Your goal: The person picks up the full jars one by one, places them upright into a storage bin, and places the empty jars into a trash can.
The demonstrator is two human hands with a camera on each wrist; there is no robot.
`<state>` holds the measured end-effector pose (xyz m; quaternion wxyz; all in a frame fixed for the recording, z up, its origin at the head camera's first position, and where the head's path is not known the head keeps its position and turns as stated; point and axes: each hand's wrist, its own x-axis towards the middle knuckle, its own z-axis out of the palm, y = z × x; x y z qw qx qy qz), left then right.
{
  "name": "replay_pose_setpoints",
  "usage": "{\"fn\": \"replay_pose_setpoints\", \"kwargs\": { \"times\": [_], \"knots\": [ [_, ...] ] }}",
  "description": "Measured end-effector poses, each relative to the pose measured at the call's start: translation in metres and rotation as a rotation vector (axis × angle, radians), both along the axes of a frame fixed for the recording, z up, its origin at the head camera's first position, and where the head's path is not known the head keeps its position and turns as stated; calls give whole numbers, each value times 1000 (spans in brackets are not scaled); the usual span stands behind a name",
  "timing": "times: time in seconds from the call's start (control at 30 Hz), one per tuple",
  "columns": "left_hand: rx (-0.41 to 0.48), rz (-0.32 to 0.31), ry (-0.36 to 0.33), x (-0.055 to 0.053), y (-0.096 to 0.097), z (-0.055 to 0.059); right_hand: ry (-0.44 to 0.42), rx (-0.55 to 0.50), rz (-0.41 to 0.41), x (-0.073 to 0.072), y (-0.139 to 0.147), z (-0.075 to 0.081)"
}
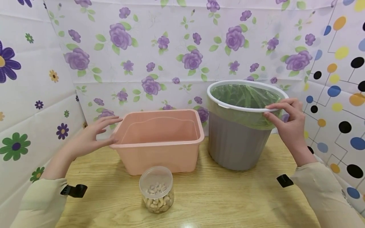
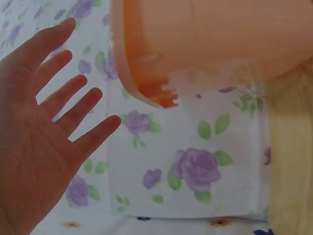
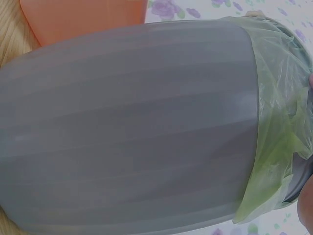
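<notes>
My right hand (image 1: 292, 123) pinches the white rim (image 1: 245, 109) of a grey trash can (image 1: 236, 145) at its right front, thumb below and fingers on top. A thin green bag (image 3: 269, 161) lines the can and folds down over its outside. At the left end of a pink plastic bin (image 1: 156, 158) is my left hand (image 1: 92, 136), its fingers spread and holding nothing. The left wrist view shows a gap between those fingers and the bin. In the right wrist view, only bits of the right hand show at the edge.
A clear jar of cashews (image 1: 159, 204) stands in front of the bin on the wooden table (image 1: 222, 199). Flowered cloth (image 1: 171, 50) hangs close behind the bin and can. Patterned cloth also borders both sides.
</notes>
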<state>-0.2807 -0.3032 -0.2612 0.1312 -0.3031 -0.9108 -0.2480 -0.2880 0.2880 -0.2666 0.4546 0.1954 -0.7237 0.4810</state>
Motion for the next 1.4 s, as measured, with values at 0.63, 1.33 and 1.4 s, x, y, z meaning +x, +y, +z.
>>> {"fn": "replay_pose_setpoints", "kwargs": {
  "times": [0.63, 1.33, 1.4],
  "knots": [
    [106, 31, -24, 4, -21, -56, -7, -6, 16, -1, 1, -3],
    [205, 214, -174, 1, -14, -58, 48, 19, -15, 4, -6, 0],
    [210, 207, -200, 0, -14, -58, 53, 25, -18, 5, -7, 0]
  ]
}}
